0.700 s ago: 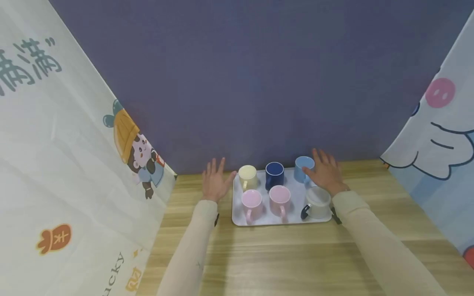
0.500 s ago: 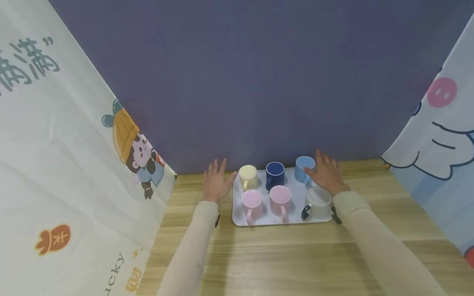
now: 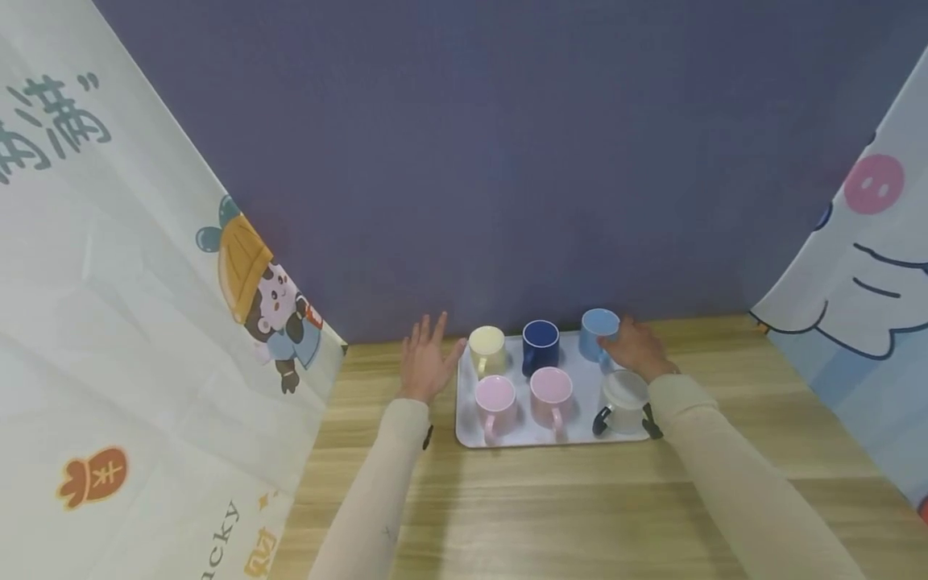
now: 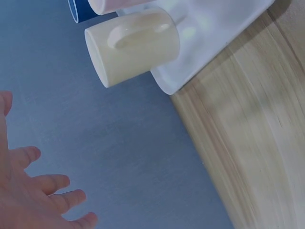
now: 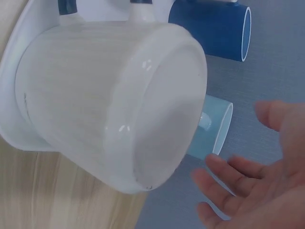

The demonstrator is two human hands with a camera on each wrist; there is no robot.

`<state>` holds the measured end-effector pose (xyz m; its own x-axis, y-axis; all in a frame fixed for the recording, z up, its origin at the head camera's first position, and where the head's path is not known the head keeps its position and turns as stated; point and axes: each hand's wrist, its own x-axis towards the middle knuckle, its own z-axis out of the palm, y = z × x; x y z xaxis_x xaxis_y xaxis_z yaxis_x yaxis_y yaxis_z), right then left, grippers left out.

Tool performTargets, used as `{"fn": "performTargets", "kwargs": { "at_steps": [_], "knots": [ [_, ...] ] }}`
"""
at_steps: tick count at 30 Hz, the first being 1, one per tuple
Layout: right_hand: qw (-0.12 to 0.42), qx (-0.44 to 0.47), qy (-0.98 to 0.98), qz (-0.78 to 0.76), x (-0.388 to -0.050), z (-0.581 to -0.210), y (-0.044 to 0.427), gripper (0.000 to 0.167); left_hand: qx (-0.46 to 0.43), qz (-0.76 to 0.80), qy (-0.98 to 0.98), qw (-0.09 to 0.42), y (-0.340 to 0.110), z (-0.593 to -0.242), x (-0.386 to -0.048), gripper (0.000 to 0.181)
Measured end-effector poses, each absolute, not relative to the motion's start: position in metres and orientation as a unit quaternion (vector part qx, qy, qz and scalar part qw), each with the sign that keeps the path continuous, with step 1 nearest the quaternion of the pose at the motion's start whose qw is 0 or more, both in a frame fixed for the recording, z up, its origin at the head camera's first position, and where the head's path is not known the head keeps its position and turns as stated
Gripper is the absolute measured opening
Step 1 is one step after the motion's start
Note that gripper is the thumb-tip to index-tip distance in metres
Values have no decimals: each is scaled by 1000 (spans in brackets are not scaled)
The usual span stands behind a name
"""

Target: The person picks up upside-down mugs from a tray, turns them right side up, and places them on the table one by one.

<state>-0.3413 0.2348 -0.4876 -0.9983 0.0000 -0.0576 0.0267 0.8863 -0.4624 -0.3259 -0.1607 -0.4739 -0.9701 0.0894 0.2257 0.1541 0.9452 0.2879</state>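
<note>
My left hand [image 3: 428, 366] is held with fingers spread beside the cream mug [image 3: 487, 348], apart from it in the left wrist view. My right hand [image 3: 638, 350] is at the light blue mug [image 3: 598, 330]. Its fingers bend slightly near that mug's rim in the right wrist view, the thumb standing apart; whether they touch it I cannot tell. A white tray [image 3: 522, 436] bears both mugs, along with a dark blue mug [image 3: 540, 346], two pink mugs, one left [image 3: 496, 400] and one right [image 3: 551, 395], and a white mug [image 3: 625, 403] with dark handle parts, close below my right wrist.
The tray lies on a wood-grain table [image 3: 551, 515], near its back edge. A dark blue-grey wall [image 3: 507, 161] rises behind. Printed white curtains hang at the left [image 3: 145, 282] and right [image 3: 870, 266].
My right hand's fingers, stretched out upward before, have bent down toward the light blue mug. The left hand has hardly moved, and the mugs stay on the tray.
</note>
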Motion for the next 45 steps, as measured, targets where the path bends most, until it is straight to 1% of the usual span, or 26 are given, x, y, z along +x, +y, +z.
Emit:
{"fn": "performTargets", "kwargs": {
  "at_steps": [5,7,10,14,17,19,23,29,37,45],
  "knots": [
    [42,-3,968,-247,-343,-486,235,50,-71,-162,-977,116,-156,-474,-328,74],
    [51,-2,967,-248,-345,-486,233,44,-73,-168,-975,126,-155,-473,-327,71],
    [62,1,967,-249,-348,-486,230,41,-78,-187,-967,152,-154,-473,-326,64],
    [73,13,966,-249,-351,-487,229,45,-82,-222,-953,191,-153,-470,-322,46],
    [82,20,964,-253,-354,-490,228,49,-86,-249,-942,207,-152,-467,-317,31],
    [83,18,963,-254,-355,-492,228,48,-87,-263,-938,209,-151,-466,-314,25],
    [75,13,963,-258,-356,-495,228,41,-85,-289,-931,207,-147,-466,-308,18],
    [61,23,960,-273,-358,-501,229,36,-77,-314,-927,188,-142,-472,-296,18],
    [40,44,960,-273,-355,-510,228,39,-51,-356,-921,151,-140,-486,-278,16],
    [9,49,960,-276,-351,-515,224,37,-64,-384,-912,129,-135,-493,-274,13]
  ]
}}
